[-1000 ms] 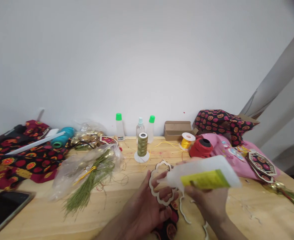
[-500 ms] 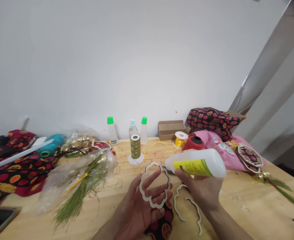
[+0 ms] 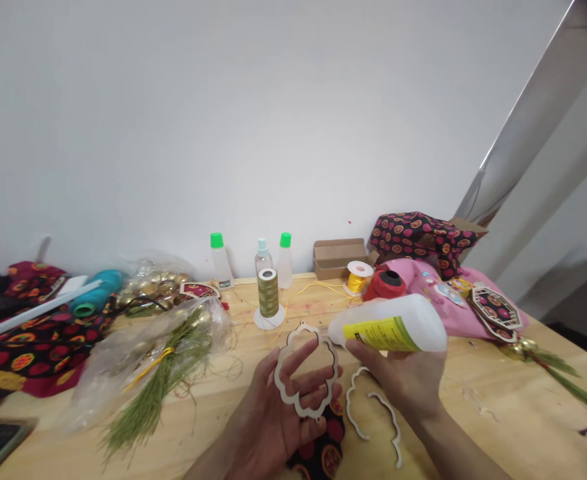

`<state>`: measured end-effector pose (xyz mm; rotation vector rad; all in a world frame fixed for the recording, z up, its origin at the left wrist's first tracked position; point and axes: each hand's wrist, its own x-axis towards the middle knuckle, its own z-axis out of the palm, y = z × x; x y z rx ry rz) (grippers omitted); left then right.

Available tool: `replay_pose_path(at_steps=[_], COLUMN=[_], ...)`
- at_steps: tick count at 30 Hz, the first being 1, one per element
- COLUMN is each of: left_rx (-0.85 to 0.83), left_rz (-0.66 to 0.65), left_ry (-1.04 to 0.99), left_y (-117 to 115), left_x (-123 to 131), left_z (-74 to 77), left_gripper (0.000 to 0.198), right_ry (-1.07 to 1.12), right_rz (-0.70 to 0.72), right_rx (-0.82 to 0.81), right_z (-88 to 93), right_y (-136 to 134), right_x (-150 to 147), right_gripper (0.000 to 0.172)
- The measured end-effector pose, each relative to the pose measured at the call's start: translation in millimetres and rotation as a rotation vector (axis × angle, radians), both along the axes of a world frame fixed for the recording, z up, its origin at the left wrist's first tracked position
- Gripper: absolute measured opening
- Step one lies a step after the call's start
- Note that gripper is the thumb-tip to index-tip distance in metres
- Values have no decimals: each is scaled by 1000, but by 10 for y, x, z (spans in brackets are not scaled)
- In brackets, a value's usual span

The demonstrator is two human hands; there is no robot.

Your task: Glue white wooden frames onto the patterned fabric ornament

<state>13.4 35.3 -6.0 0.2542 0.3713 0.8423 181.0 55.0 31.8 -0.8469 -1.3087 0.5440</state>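
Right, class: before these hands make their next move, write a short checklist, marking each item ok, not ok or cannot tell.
1. Left hand holds the scalloped frame off the table: ok.
2. Right hand has the bottle gripped around its body: ok.
3. Bottle is tipped on its side, narrow end towards the frame's upper right: ok.
4. Bottle's tip touches the frame: cannot tell; too blurred there.
5. Fresh liquid on the frame: cannot tell; none can be made out.
6. Loose pieces kept well away from the hands: not ok; curved strips and patterned cloth lie close by.
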Motion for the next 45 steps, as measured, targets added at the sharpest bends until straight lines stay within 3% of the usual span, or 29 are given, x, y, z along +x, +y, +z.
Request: replay_pose_path(at_steps=[4,20,25,28,35,45], left_rx=[-9,14,11,12,6,19], left_rz=[-14,10,2,6,31,29], left_ry=[6,-25,-21,-28,-3,-9], left_y=[-16,2,-3,2,-4,12], left_x=[4,-13,-16,-19,-22,-26], left_z=[1,1,-17,-20,27,17], left_gripper=[56,49,52,52,53,60], right_ry=[52,25,72,58,-51,-31], right_rz=[-47,12,-74,-32,-61,-44], right_rx=[32,10,18,18,41,17], right_z=[-2,-10,-5,-18,-27,31], right_y=[0,-31,-12,-17,-14,-5], right_x=[-6,-5,-13,-7,27,39], right_gripper=[26,23,30,31,26,24])
